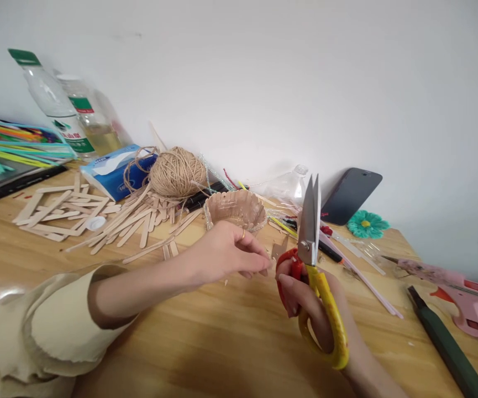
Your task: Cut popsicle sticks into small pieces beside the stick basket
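My right hand (305, 296) is wrapped round the red and yellow handles of a pair of scissors (307, 229). Their blades point up and are nearly together. Beside it, my left hand (232, 254) is pinched, thumb against fingers, over the table; whatever sits between the fingertips is too small to make out. Just behind that hand stands a small wooden basket (236, 205) with beaded trim around it, its lower front partly hidden by the hand. Small brown scraps lie on the table between the basket and the scissors.
Craft sticks (129, 226) and a ball of twine (176, 172) lie left, near a tissue pack (118, 177) and bottles (50, 94). A phone (352, 193) leans on the wall by a teal flower (367, 223). At right are a pink glue gun (471, 304) and a dark green tool (450, 342).
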`<state>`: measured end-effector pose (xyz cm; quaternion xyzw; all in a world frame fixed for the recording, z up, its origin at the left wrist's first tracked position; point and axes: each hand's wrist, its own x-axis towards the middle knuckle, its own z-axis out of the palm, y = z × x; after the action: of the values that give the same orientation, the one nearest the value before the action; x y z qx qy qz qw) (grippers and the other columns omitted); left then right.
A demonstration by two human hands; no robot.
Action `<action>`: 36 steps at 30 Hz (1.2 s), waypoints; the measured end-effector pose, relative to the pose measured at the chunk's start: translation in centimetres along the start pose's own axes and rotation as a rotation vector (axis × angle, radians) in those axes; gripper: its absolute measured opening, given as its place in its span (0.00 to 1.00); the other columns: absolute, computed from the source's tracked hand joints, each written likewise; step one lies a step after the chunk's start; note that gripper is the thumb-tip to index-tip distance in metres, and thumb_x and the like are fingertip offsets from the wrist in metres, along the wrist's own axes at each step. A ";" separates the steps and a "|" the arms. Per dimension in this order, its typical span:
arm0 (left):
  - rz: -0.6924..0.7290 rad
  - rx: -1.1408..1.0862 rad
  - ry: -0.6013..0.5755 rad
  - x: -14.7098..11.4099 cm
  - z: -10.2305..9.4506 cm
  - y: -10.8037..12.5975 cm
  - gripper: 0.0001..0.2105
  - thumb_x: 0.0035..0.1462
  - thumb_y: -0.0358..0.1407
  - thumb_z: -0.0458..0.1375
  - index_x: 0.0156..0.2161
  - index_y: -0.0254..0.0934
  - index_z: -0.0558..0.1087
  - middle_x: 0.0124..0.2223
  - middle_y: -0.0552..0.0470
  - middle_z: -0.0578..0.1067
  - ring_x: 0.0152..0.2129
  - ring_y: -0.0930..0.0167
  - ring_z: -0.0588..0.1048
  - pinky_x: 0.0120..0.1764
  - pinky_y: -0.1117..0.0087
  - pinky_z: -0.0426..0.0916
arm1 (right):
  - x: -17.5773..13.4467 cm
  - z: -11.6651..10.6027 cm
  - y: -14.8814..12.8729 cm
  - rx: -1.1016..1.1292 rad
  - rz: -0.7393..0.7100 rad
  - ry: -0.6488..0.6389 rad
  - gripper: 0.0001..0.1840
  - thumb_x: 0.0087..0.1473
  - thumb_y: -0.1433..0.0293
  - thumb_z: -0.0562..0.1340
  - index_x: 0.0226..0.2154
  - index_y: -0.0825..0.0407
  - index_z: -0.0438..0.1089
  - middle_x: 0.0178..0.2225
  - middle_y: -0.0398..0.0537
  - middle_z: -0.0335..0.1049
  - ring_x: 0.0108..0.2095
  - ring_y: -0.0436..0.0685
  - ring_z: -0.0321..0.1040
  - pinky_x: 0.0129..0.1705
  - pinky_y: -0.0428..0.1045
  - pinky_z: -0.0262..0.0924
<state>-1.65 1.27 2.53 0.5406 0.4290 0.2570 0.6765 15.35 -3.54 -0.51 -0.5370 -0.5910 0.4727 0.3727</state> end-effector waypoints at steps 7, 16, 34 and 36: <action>0.138 -0.162 0.227 -0.5 -0.1 0.9 0.03 0.40 0.31 0.64 0.22 0.34 0.74 0.22 0.55 0.75 0.21 0.77 0.70 0.28 0.76 0.66 | -0.8 0.2 1.6 -0.025 -0.057 -0.128 0.24 0.50 0.46 0.54 0.27 0.51 0.61 0.23 0.40 0.54 0.23 0.50 0.50 0.22 0.45 0.48; 0.211 -0.137 0.273 -0.7 -0.2 0.6 0.05 0.43 0.33 0.62 0.25 0.33 0.74 0.24 0.56 0.74 0.22 0.76 0.70 0.29 0.74 0.66 | -0.9 0.8 0.7 -0.214 -0.046 -0.142 0.25 0.49 0.44 0.52 0.30 0.50 0.61 0.21 0.40 0.54 0.24 0.54 0.55 0.26 0.48 0.50; 0.247 -0.117 0.274 -0.7 -0.1 0.5 0.04 0.46 0.32 0.60 0.25 0.33 0.73 0.23 0.57 0.73 0.22 0.77 0.70 0.28 0.76 0.66 | -0.8 0.7 0.4 -0.290 -0.094 -0.127 0.28 0.49 0.42 0.49 0.25 0.51 0.57 0.23 0.41 0.55 0.23 0.52 0.53 0.24 0.46 0.50; 0.242 -0.128 0.271 -0.7 -0.2 0.5 0.04 0.45 0.33 0.61 0.25 0.33 0.73 0.24 0.56 0.73 0.22 0.77 0.70 0.29 0.75 0.67 | -0.9 0.7 0.1 -0.291 -0.065 -0.106 0.29 0.48 0.40 0.49 0.25 0.50 0.57 0.22 0.41 0.53 0.23 0.52 0.52 0.24 0.47 0.48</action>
<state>-2.10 0.90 3.24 0.5044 0.4309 0.4338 0.6096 14.82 -4.55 -0.76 -0.5401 -0.6893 0.3973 0.2743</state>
